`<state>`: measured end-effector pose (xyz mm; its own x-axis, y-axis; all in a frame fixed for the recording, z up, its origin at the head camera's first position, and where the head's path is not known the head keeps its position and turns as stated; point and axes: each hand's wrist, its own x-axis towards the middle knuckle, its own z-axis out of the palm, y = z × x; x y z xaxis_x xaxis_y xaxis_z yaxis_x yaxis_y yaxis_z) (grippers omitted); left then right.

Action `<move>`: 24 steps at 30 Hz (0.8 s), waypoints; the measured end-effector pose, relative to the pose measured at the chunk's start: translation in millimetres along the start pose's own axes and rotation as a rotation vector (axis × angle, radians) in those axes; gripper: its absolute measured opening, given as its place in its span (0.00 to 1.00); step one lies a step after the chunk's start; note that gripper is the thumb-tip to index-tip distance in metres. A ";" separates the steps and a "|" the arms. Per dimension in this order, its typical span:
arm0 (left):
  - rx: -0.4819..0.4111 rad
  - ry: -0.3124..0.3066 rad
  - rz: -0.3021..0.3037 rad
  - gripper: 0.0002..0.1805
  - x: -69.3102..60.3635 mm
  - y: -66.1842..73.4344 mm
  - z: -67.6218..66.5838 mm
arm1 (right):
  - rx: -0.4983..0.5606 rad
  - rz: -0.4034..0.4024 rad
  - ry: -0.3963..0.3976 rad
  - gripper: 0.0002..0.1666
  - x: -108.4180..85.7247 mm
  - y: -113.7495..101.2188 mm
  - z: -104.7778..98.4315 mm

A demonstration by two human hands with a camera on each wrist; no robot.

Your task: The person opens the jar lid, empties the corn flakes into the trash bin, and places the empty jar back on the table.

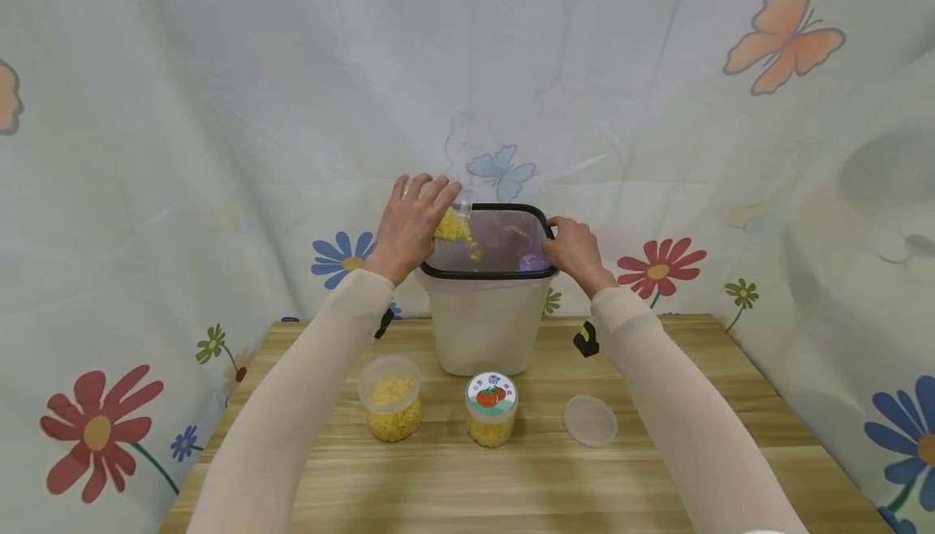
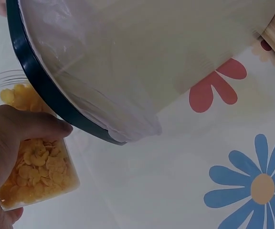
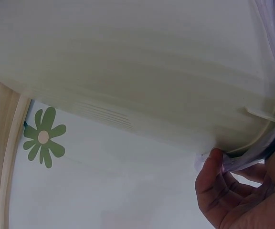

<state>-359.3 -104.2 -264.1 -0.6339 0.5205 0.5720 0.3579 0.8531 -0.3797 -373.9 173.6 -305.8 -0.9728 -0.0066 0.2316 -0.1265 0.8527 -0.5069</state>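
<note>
1. Plainly held a clear jar [image 1: 454,226] of yellow flakes [image 1: 476,252] in the left hand [image 1: 411,230], with fingers [image 1: 447,192] curled round its side, tilting its mouth over the left part of the bin [image 1: 485,327] and letting a few flakes fall inside.
2. Risked scattering flakes over the bench [image 1: 526,485] or behind the bin through any slip of the mouth back across the black rim [image 1: 485,275], or through tipping too steeply and loosing a clump.
3. Pinched the rim at the right side, together with the liner [image 2: 137,128], using the fingers of the right hand [image 1: 574,250]; risked, with a slacker hold there, letting the liner sag and spoil the catch.
4. Risked rocking or sliding the bin through an uneven pull on that side, and so bumping the open tub [image 1: 393,419], the labelled jar [image 1: 491,411] or the loose lid [image 1: 590,420] in front.
5. Could not judge the firmness of either hold.
</note>
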 end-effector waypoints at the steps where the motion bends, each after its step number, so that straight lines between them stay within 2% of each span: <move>1: 0.000 -0.002 0.002 0.39 0.1 0.4 0.0 | 0.000 0.000 -0.001 0.33 -0.3 0.1 0.0; 14: 0.040 -0.034 0.018 0.44 2.1 4.7 2.0 | 0.006 -0.005 -0.005 0.33 -1.5 0.5 -0.5; 24: 0.071 -0.033 0.026 0.45 2.7 6.7 1.0 | -0.002 -0.001 -0.004 0.34 -0.9 2.1 -0.8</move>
<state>-359.3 -97.1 -265.9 -0.6478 0.5400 0.5373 0.3258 0.8340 -0.4453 -373.2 175.9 -306.3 -0.9735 -0.0098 0.2284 -0.1271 0.8538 -0.5049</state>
